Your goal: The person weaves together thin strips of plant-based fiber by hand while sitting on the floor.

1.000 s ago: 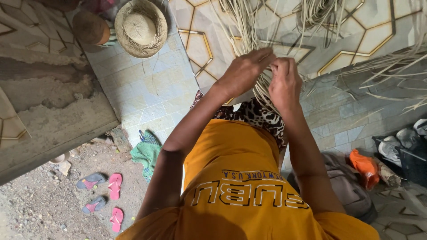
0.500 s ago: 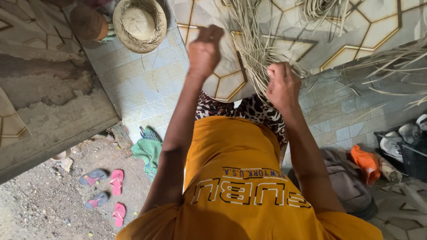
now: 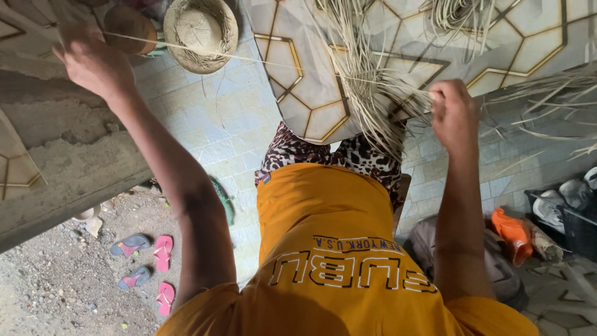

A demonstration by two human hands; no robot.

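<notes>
My left hand (image 3: 93, 62) is flung far out to the side, fingers closed around the end of one long strand (image 3: 261, 61). That strand runs taut and nearly level from my fist, past the hat (image 3: 200, 34), to the bundle (image 3: 373, 93) of pale straw in front of me. I hold it stretched so that it runs straight and stays apart from the other strands.

My right hand (image 3: 454, 115) stays close in, clenched on the bundle just where the strand leaves it. It pins the rest of the straw in place so that only the one strand comes away while the others hang loose over my lap.

The bundle lies across a tiled step (image 3: 298, 81) patterned with gold-lined hexagons, and more straw (image 3: 547, 93) is spread along the ledge to my right, within easy reach. The hat rests crown-up on the paler floor (image 3: 205, 130), well apart from my hands, with a round brown pot (image 3: 127, 28) just beside it.

Lower down, off the tiles, pink and grey sandals (image 3: 149, 267) lie scattered on the bare dirt. On my right an orange cloth (image 3: 513, 230) lies near a dark crate (image 3: 572, 218). I cannot tell what the crate holds.
</notes>
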